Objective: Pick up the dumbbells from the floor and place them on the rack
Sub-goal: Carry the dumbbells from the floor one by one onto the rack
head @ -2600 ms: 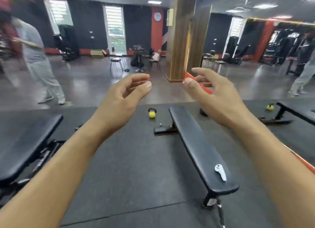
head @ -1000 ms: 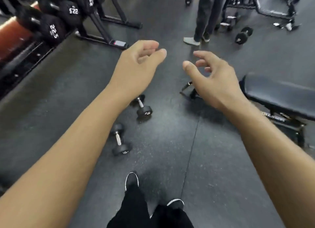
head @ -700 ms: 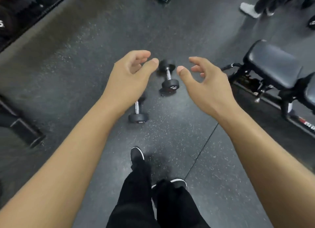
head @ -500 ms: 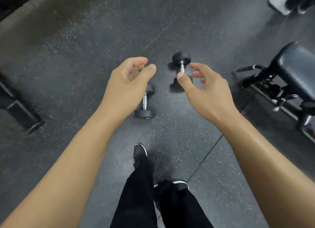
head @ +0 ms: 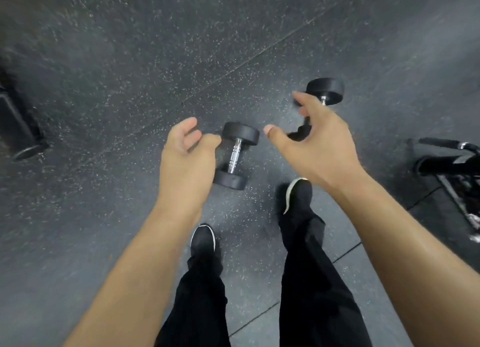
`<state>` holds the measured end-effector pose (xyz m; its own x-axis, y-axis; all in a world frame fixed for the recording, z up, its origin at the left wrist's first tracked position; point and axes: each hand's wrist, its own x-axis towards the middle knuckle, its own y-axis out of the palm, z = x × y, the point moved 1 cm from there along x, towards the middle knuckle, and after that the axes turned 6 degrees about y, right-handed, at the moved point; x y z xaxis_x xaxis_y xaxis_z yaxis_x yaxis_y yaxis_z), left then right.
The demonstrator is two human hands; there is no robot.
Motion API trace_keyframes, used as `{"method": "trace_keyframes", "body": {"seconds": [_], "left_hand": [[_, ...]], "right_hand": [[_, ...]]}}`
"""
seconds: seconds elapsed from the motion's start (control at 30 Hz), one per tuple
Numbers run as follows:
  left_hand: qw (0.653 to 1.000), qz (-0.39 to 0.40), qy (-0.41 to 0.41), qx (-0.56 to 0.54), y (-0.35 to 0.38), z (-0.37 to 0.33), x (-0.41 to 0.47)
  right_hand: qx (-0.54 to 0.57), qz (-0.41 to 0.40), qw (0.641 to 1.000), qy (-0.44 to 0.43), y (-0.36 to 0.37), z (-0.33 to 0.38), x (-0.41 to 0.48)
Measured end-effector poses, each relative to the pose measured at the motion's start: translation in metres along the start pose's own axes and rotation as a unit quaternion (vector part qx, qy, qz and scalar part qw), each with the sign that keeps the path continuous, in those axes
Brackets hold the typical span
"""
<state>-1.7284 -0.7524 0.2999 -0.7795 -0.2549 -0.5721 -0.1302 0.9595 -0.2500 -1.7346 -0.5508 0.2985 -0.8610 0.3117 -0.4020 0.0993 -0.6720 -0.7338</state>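
Head, left hand (head: pixel 185 159) beside near dumbbell (head: pixel 235 154), right hand (head: pixel 317 149) over far dumbbell (head: pixel 326 89)

Dim, soft light. Pale sheen across dark speckled rubber floor (head: pixel 428 61), upper right. Small glints on knurled chrome dumbbell handle (head: pixel 234 155). Motion smear along left edge and on right hand (head: pixel 315 149) fingertips. Wide-angle bending at borders.

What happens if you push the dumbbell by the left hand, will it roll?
Probably: the dumbbell has round ends and lies sideways on the flat floor, so a nudge could roll it. Thick ends and a metal handle suggest it is heavy for its size. The ridged handle should resist slipping.
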Motion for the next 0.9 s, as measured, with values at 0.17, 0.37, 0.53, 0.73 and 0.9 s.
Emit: {"method": "trace_keyframes", "body": {"seconds": [0.17, 0.37, 0.53, 0.73, 0.9], "left_hand": [[0.988, -0.125, -0.069, -0.057, 0.039, 0.061, 0.054], [0.945, -0.244, -0.182, -0.115, 0.095, 0.171, 0.12], [0.929, -0.264, -0.231, -0.116, 0.125, 0.255, 0.17], [0.924, -0.261, -0.277, -0.042, 0.149, 0.339, 0.216], [0.909, -0.294, -0.29, -0.065, 0.174, 0.376, 0.217]], "right_hand": [[-0.018, 0.055, 0.997, -0.056, 0.062, -0.025, 0.091], [-0.093, 0.12, 0.978, -0.142, 0.158, -0.079, 0.167], [-0.16, 0.166, 0.96, -0.16, 0.23, -0.124, 0.201], [-0.214, 0.169, 0.95, -0.154, 0.296, -0.167, 0.243], [-0.271, 0.152, 0.939, -0.145, 0.332, -0.185, 0.268]]}}
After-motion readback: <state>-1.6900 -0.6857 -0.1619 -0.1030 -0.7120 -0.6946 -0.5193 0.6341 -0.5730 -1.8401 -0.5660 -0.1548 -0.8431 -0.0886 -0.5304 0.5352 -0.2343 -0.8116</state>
